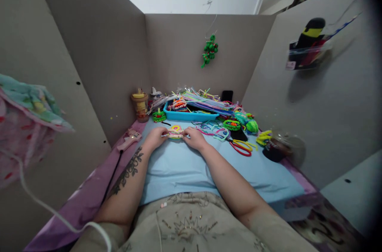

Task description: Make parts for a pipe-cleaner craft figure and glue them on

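My left hand [155,137] and my right hand [194,137] rest on a light blue sheet [179,168] and together pinch a small pink, yellow and white pipe-cleaner piece [175,132] held between them. Each hand has its fingers closed on one end of the piece. Behind it stands a blue tray [191,116] filled with coloured pipe cleaners and small craft pieces.
Grey board walls enclose the desk on three sides. A green bead ornament [210,50] hangs on the back wall. A yellow-lidded cup [140,105] stands back left, a pink glue gun [129,140] at left, looped pipe cleaners [241,146] and a dark jar [276,149] at right.
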`<action>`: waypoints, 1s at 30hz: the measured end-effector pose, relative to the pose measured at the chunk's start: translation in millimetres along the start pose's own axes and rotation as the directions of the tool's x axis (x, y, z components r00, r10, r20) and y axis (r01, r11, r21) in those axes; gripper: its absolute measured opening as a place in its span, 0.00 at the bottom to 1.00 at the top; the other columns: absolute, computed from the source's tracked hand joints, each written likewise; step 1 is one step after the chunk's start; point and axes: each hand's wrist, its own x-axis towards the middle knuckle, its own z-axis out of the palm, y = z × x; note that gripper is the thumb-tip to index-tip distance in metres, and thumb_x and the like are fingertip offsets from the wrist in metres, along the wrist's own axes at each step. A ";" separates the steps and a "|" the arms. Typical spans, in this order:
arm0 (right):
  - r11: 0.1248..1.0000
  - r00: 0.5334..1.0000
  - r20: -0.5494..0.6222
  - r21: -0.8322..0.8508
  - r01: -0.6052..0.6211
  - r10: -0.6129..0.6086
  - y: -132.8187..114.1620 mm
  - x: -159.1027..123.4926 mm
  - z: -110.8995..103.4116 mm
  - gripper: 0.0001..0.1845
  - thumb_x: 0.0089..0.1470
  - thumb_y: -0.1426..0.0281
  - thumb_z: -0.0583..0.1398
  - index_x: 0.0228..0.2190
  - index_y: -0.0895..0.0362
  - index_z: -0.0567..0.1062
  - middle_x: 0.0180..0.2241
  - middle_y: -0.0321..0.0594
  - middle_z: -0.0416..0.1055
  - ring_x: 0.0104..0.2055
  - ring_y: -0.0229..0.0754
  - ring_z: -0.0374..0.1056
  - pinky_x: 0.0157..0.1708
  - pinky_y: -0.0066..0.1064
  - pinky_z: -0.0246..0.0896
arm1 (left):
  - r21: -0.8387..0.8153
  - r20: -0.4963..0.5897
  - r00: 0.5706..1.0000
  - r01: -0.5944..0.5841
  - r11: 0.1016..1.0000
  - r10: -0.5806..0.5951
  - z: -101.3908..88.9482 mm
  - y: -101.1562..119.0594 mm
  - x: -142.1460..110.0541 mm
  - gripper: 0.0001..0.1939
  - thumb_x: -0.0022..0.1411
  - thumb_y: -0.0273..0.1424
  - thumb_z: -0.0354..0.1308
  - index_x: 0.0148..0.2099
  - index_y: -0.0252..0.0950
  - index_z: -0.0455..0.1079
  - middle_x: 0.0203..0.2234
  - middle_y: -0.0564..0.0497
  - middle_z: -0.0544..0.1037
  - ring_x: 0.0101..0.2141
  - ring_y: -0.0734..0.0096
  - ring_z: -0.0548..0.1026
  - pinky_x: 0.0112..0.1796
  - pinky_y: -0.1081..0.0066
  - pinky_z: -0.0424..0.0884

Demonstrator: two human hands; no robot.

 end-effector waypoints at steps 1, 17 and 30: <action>1.000 1.000 0.008 -0.025 -0.007 0.007 -1.0 0.2 1.1 0.03 0.48 0.73 0.60 0.30 0.55 0.72 0.32 0.39 0.68 0.36 0.41 0.63 0.37 0.31 0.56 | 0.015 0.009 1.000 -0.006 1.000 0.005 2.1 0.9 -0.2 0.07 0.50 0.27 0.57 0.34 0.36 0.72 0.32 0.48 0.76 0.34 0.64 0.72 0.35 0.69 0.65; 0.999 0.999 0.008 0.004 -0.034 0.034 0.5 0.2 5.9 0.04 0.49 0.73 0.60 0.31 0.55 0.71 0.31 0.37 0.69 0.33 0.39 0.62 0.33 0.28 0.54 | -0.085 0.041 0.999 -0.008 0.996 0.012 12.7 4.8 1.8 0.06 0.48 0.29 0.58 0.33 0.37 0.70 0.29 0.50 0.75 0.32 0.67 0.70 0.34 0.71 0.64; 0.999 0.999 -0.012 -0.008 -0.049 0.049 -9.6 1.3 5.7 0.04 0.50 0.74 0.58 0.30 0.55 0.71 0.33 0.39 0.68 0.36 0.41 0.63 0.36 0.30 0.57 | -0.079 0.001 0.999 -0.043 0.996 0.043 11.0 19.3 -0.5 0.05 0.54 0.32 0.56 0.30 0.37 0.70 0.29 0.49 0.74 0.31 0.68 0.69 0.35 0.71 0.64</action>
